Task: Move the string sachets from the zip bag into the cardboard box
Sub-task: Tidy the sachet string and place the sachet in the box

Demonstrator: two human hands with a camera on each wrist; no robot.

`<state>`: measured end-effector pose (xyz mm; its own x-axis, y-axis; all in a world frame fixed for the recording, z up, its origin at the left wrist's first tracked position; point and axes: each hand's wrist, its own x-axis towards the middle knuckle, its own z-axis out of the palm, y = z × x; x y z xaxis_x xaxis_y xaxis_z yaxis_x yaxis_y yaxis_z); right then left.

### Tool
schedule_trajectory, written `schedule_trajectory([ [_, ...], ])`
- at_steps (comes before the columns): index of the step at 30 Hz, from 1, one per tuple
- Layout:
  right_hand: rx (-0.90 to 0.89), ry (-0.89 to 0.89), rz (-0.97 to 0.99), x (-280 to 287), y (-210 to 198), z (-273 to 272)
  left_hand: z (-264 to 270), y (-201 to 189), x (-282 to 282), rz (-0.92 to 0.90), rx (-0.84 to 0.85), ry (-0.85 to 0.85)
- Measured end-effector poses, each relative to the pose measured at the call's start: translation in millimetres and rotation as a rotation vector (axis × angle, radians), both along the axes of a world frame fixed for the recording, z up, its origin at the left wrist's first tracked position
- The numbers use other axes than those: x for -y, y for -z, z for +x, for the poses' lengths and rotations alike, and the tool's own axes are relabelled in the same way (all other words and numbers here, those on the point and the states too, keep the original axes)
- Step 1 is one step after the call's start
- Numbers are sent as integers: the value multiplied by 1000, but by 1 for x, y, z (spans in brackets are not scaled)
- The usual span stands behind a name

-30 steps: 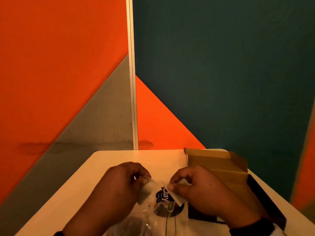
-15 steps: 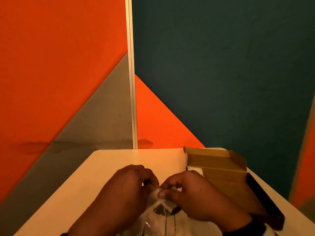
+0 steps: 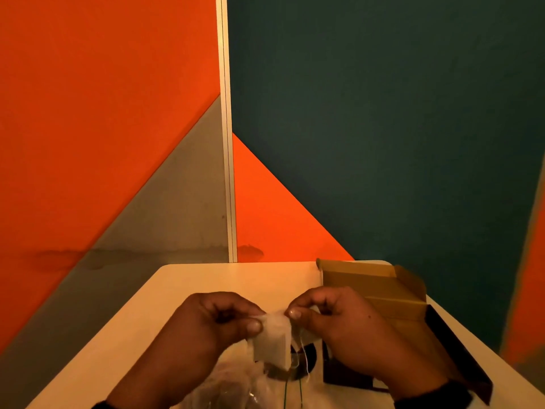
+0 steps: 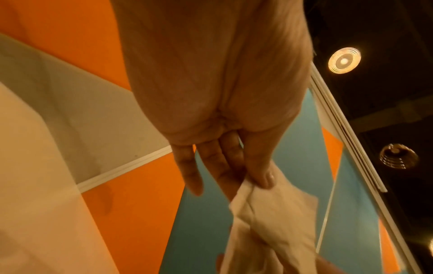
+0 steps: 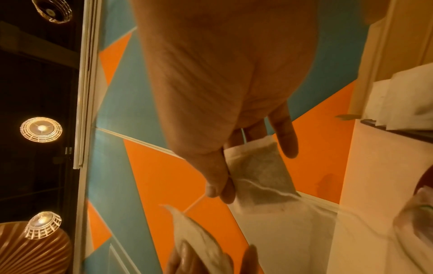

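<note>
From overhead, the left hand (image 3: 215,323) and right hand (image 3: 333,317) pinch sachets (image 3: 272,340) above the zip bag (image 3: 236,388), probably separating them; cardboard box (image 3: 368,281) waits open on the bench (image 3: 206,278). Left wrist: thumb clamps paper (image 4: 276,218). Right wrist: fingers (image 5: 216,183) grip one sachet (image 5: 262,170)

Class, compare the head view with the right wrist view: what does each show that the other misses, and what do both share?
Only the head view shows the open cardboard box on the table and the zip bag below both hands. Only the right wrist view shows ceiling lamps and the dark filling inside a sachet. Both show the right hand and the left hand pinching sachets.
</note>
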<state>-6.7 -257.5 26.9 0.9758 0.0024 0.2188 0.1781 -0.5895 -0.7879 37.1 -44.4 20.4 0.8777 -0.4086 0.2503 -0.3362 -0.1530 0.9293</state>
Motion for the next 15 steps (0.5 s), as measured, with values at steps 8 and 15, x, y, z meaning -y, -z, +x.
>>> schedule_trajectory([
  [8, -3, -68, 98, -9, -1, -2, 4, 12, 12, -482, -156, 83],
  [15, -36, -95, 107, -13, 2, -1, 7, 15, 16, -680, -259, 99],
])
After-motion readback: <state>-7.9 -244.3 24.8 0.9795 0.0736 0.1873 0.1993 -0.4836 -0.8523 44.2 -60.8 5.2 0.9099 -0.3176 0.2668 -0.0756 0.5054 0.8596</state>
